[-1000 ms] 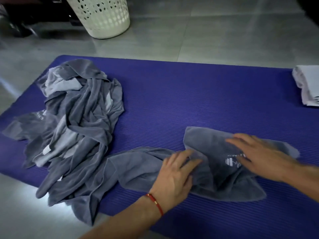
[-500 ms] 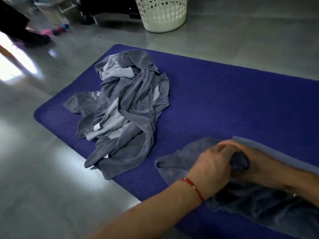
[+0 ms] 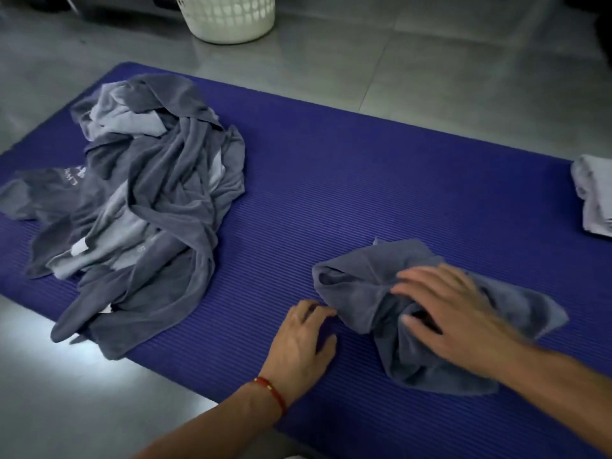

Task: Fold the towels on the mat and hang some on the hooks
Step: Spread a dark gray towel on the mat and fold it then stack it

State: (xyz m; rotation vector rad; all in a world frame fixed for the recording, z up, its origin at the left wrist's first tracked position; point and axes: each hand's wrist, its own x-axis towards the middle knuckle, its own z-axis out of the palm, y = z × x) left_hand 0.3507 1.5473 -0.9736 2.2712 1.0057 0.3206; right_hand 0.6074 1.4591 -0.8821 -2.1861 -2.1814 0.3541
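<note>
I am looking down at a purple ribbed mat (image 3: 347, 180) laid on a grey tiled floor (image 3: 414, 61). Its near edge runs slantwise from lower left toward the bottom middle, and its far edge slants from upper left down to the right, so bare floor borders it on both long sides. A broad band of open mat lies between the heap of unfolded grey towels (image 3: 145, 200) on the left and the small grey towel (image 3: 381, 286) on the right; the two are well apart. The heap spills to the near edge, one corner reaching the floor. At the far right edge of view a folded pale towel (image 3: 592, 197) sits on the mat, cut off by the frame. A white perforated laundry basket (image 3: 231, 18) stands on the floor beyond the far edge. My left hand (image 3: 303, 342) rests on bare mat just beside the small towel's left fold, fingers curled and fingertips touching or nearly touching the cloth; this grip has hold of nothing that I can see. A red cord bracelet (image 3: 271, 392) circles that wrist. My right hand (image 3: 453, 313) lies spread over the crumpled middle of the small towel, fingers open and pressing flat rather than pinching, somewhat blurred. The towel bunches under and around that palm.
</note>
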